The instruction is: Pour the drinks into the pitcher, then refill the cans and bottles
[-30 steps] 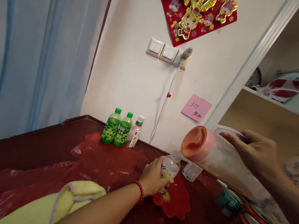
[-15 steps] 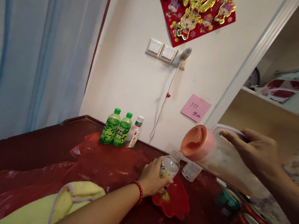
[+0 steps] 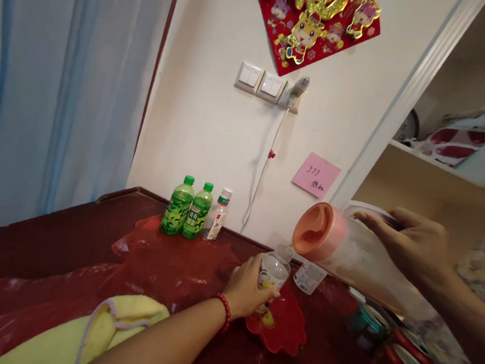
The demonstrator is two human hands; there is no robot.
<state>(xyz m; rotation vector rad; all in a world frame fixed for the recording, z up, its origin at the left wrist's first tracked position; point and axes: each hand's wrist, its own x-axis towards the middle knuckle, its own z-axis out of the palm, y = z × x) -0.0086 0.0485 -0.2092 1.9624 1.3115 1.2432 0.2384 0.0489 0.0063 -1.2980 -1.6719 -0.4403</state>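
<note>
My left hand (image 3: 246, 289) is wrapped round a clear plastic bottle (image 3: 275, 267) with an uncapped neck, held over a red scalloped dish (image 3: 284, 327). My right hand (image 3: 415, 245) grips the handle of a translucent pitcher (image 3: 362, 262) with an orange lid (image 3: 318, 232). The pitcher is tilted left, its lid's spout at the bottle's mouth. A thin yellowish trickle shows between spout and mouth. How full the bottle is, I cannot tell. Behind them a small container with a barcode label (image 3: 309, 278) is partly hidden by the pitcher.
Two green bottles (image 3: 177, 208) and a slim clear bottle (image 3: 218, 216) stand against the wall. Red plastic film (image 3: 168, 258) and a yellow cloth (image 3: 39, 350) lie on the dark red table (image 3: 112, 209). Several cans (image 3: 373, 321) are at the lower right. A white cord (image 3: 261, 177) hangs from the socket.
Both hands, the bottle and the tilted pitcher keep almost the same pose. The yellowish trickle at the spout is slightly easier to see now. The whole view has shifted very slightly.
</note>
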